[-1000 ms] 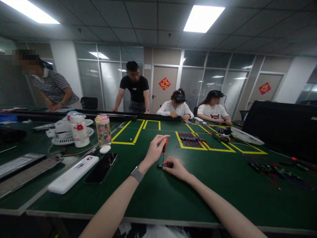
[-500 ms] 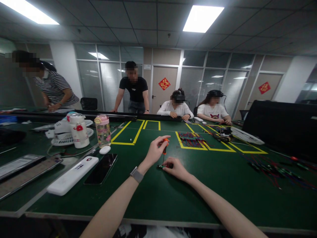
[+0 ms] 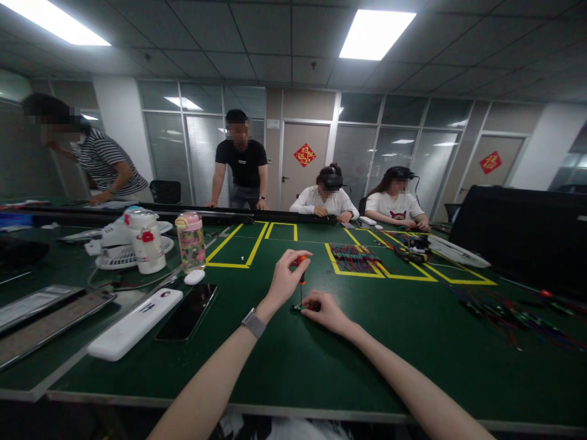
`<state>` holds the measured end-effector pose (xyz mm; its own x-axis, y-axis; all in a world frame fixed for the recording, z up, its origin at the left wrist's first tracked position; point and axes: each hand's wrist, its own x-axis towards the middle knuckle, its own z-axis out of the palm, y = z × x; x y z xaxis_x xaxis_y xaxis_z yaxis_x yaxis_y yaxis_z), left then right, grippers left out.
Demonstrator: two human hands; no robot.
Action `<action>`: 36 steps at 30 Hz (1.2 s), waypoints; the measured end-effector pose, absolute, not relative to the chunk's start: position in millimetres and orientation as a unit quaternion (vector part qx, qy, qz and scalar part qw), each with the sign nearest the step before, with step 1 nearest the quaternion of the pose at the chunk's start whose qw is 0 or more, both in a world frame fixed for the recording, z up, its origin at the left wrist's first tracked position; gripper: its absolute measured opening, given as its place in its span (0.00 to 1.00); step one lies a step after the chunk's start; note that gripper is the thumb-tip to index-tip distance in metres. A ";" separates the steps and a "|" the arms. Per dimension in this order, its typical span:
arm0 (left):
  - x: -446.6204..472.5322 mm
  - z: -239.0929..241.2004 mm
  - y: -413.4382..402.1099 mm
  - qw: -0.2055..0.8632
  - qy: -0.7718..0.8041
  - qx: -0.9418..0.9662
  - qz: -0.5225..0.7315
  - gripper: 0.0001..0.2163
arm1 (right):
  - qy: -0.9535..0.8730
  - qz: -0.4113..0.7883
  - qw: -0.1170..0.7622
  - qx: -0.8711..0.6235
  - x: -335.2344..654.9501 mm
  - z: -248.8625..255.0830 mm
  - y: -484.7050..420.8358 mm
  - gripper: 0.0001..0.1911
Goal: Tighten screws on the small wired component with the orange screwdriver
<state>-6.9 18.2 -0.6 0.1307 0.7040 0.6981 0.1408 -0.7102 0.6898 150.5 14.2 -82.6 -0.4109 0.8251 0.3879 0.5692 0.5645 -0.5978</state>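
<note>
My left hand (image 3: 285,278) is closed round the orange handle of a small screwdriver (image 3: 301,272), held upright with its tip down on a small dark part (image 3: 298,307) lying on the green table (image 3: 284,360). My right hand (image 3: 324,309) is pinched on that part and presses it against the table. A watch sits on my left wrist.
To the left lie a black phone (image 3: 188,311), a white power bank (image 3: 135,322), a pink bottle (image 3: 191,240) and a white bottle (image 3: 146,239). A bundle of coloured wires (image 3: 354,258) fills a yellow-taped box ahead. More wires (image 3: 509,311) lie right. Other people work across the table.
The screwdriver handle has turned slightly in my left fingers and stands more upright. The standing person in black has straightened up. My right hand has stayed put.
</note>
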 end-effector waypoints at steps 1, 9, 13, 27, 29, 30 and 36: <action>-7.2 -0.4 18.1 0.227 0.299 0.714 0.591 0.11 | -0.817 0.191 0.336 -0.427 150.3 -82.7 14.3 0.06; -5.9 0.1 19.9 0.277 0.277 0.709 0.586 0.13 | -0.816 0.190 0.337 -0.429 150.3 -82.9 14.7 0.06; -5.5 0.1 19.4 0.271 0.278 0.703 0.596 0.12 | -0.817 0.189 0.336 -0.429 150.0 -81.5 13.7 0.06; -4.4 -2.2 19.2 0.334 0.264 0.714 0.556 0.17 | -0.814 0.197 0.336 -0.432 149.1 -81.2 13.7 0.06; -4.5 -1.8 18.8 0.304 0.277 0.719 0.560 0.15 | -0.815 0.194 0.334 -0.432 149.0 -80.2 13.2 0.06; -4.6 -1.5 18.4 0.274 0.284 0.722 0.568 0.14 | -0.816 0.193 0.333 -0.432 148.9 -79.7 12.8 0.06; -4.8 0.3 17.5 0.288 0.260 0.724 0.571 0.14 | -0.815 0.196 0.334 -0.432 148.3 -77.7 11.6 0.06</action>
<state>-4.8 17.5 0.3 0.2134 0.7049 0.6764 0.0462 -0.6989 0.7137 148.3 11.6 -77.7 -0.4044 0.8341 0.3752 0.5729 0.5508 -0.6070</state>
